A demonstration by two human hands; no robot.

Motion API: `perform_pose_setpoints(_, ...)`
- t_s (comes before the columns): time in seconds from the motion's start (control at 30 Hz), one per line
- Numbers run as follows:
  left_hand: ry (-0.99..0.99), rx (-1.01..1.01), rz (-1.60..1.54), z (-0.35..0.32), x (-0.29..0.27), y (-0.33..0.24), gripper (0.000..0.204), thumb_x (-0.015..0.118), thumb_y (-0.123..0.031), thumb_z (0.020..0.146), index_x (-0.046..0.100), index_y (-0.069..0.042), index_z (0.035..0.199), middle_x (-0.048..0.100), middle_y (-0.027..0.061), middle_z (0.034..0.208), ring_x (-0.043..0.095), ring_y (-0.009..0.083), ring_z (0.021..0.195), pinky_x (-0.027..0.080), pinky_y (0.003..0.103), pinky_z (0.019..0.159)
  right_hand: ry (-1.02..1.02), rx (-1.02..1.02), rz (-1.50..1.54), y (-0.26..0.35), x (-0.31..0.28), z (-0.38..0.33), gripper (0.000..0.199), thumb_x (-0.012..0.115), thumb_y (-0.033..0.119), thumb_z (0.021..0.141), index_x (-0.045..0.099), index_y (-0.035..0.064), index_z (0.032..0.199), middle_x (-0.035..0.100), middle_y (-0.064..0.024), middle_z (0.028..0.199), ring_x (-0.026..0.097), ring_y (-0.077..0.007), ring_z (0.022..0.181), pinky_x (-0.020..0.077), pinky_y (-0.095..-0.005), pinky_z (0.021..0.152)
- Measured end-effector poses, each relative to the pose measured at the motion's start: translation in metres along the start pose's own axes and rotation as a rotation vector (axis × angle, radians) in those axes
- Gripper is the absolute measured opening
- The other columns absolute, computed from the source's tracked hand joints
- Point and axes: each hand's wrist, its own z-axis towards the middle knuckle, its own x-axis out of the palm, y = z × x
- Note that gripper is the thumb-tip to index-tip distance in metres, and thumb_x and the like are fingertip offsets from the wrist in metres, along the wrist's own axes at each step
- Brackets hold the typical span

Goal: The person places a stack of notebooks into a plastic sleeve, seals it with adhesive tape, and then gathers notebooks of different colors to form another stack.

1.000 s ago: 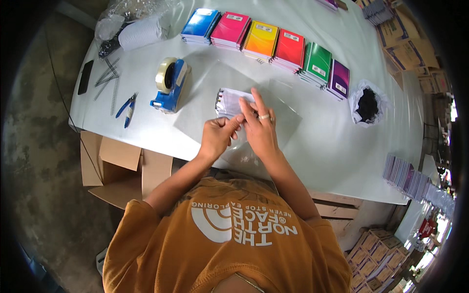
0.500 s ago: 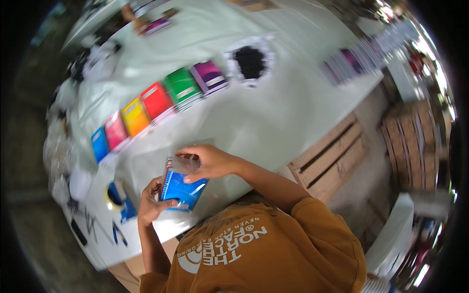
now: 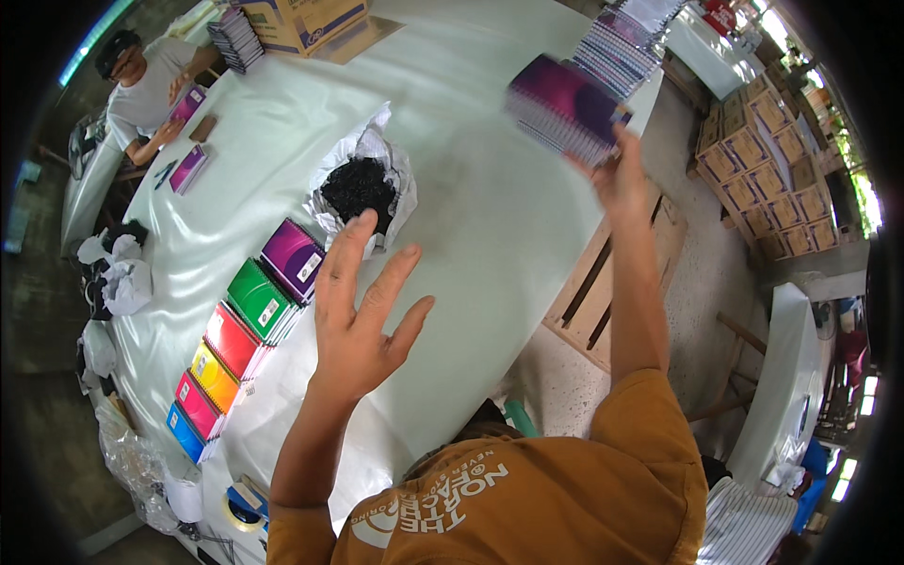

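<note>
Nearest, the left hand (image 3: 363, 315) is hovering over the white table (image 3: 471, 235) with its fingers spread apart, gripping nothing, just beside the row of coloured notebook stacks (image 3: 245, 334) running toward the table's near left edge. Beyond it, a crumpled bag of black bits (image 3: 363, 184) is sitting mid-table. Farther out, the right hand (image 3: 617, 174) is reaching past the table's right edge, fingers clamped on a purple spiral notebook stack (image 3: 565, 108), blurred. At the far left corner, another person (image 3: 151, 89) is handling notebooks.
</note>
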Motion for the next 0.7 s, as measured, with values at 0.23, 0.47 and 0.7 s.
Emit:
perform_pose_setpoints(0.23,0.088,-0.326,0.056,-0.069,0.005,0.045,0.049,0.073,-0.008,0.071,0.058,-0.008,0.117,0.038,0.0185,0.139,0.039,0.0345,0.125,0.034,0.043,0.100,-0.611,-0.304,-1.038,-0.014,-0.086,0.161,0.063,0.045,0.050,0.086,0.053,-0.0019,0.121,0.049,-0.0240,0.127,0.050,-0.0366,0.109,0.0369,-0.0500,0.093)
perform_pose_setpoints(0.47,0.093,-0.652,0.234,-0.085,0.016,0.104,0.059,0.071,-0.010,0.075,0.047,-0.009,0.129,0.038,0.0152,0.138,0.040,0.0341,0.123,0.034,0.042,0.102,-1.216,-0.302,-0.618,-0.034,-0.031,0.200,0.067,0.040,0.044,0.090,0.024,-0.0067,0.131,0.032,-0.0323,0.124,0.035,-0.0460,0.117,0.0285,-0.0572,0.097)
perform_pose_setpoints(0.7,0.183,-0.588,0.592,-0.122,0.051,0.168,0.052,0.068,-0.018,0.075,0.051,-0.002,0.122,0.051,0.0203,0.127,0.049,0.0334,0.118,0.041,0.040,0.097,-0.517,-1.033,-0.734,-0.091,0.082,0.073,0.066,0.050,0.029,0.091,0.018,-0.0044,0.137,0.034,-0.0268,0.129,0.036,-0.0361,0.121,0.0283,-0.0464,0.102)
